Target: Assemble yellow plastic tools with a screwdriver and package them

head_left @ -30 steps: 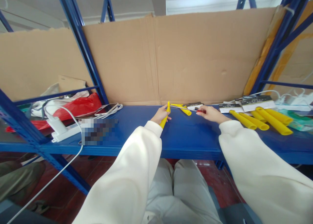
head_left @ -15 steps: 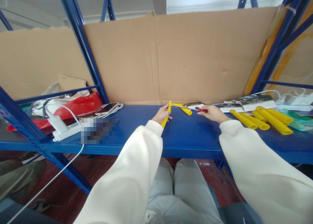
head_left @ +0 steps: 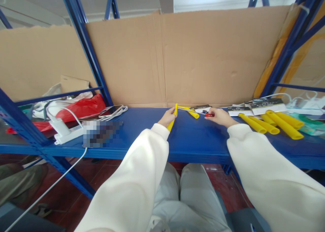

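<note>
My left hand (head_left: pixel 168 116) is closed around a yellow tapered tube (head_left: pixel 176 111), holding it tilted over the blue shelf (head_left: pixel 195 137). In my right hand (head_left: pixel 219 117) is a screwdriver with a red handle (head_left: pixel 209 115). Its thin metal shaft runs left, and the end meets the side of the tube near its upper part; whether it enters the tube cannot be made out. Another yellow tube (head_left: pixel 194 115) lies behind the shaft, beside a small black-and-white package (head_left: pixel 203 109).
Several yellow tubes (head_left: pixel 284 125) lie at the right, before black-and-white boxes (head_left: pixel 269 106). A white power strip (head_left: pixel 68 135), a red bag (head_left: pixel 81 108) and a cable coil (head_left: pixel 119 112) are at the left. Cardboard (head_left: pixel 203 59) stands behind; another person's leg (head_left: pixel 20 181) shows at lower left.
Both hands keep nearly the same place and hold. The fingers of my right hand have shifted slightly on the screwdriver's handle, and the view has moved a little.
</note>
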The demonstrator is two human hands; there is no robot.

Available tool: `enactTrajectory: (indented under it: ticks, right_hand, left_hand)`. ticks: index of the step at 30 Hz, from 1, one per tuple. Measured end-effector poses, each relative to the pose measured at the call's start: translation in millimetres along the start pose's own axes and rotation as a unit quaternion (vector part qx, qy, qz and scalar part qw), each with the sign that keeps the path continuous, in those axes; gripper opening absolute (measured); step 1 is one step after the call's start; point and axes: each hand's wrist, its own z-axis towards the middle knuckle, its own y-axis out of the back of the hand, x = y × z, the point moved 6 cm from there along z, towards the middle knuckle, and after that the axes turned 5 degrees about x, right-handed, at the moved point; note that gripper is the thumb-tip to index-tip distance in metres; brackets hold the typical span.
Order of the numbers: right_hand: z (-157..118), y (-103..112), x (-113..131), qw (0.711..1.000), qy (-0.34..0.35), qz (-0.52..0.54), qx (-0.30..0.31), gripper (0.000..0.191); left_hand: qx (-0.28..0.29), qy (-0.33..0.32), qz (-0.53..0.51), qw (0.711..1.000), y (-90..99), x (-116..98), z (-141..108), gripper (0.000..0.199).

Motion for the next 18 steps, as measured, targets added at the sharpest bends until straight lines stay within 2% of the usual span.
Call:
enactTrajectory:
  ticks: [6, 9, 14, 18]
  right_hand:
    - [1.5, -3.6, 3.6, 0.998, 0.027, 0.053, 0.028, 0.02]
    - [2.5, -7.0, 2.2, 0.996, 0.025, 0.088, 0.022, 0.018]
    - [2.3, -6.7, -5.8, 0.998, -0.026, 0.051, -0.004, 0.025]
    - [1.5, -3.7, -1.4, 0.999, -0.004, 0.044, -0.005, 0.021]
  left_hand:
    - [-0.001, -0.026, 0.004, 1.0, -1.3, -6.2, -3.4, 0.066]
    - [0.0, -0.031, -0.007, 0.999, -2.4, -6.4, -2.8, 0.066]
    - [0.009, -0.051, -0.04, 0.998, -5.4, -8.6, -1.5, 0.067]
    - [0.01, -0.042, -0.048, 0.998, -5.9, -11.2, -4.5, 0.07]
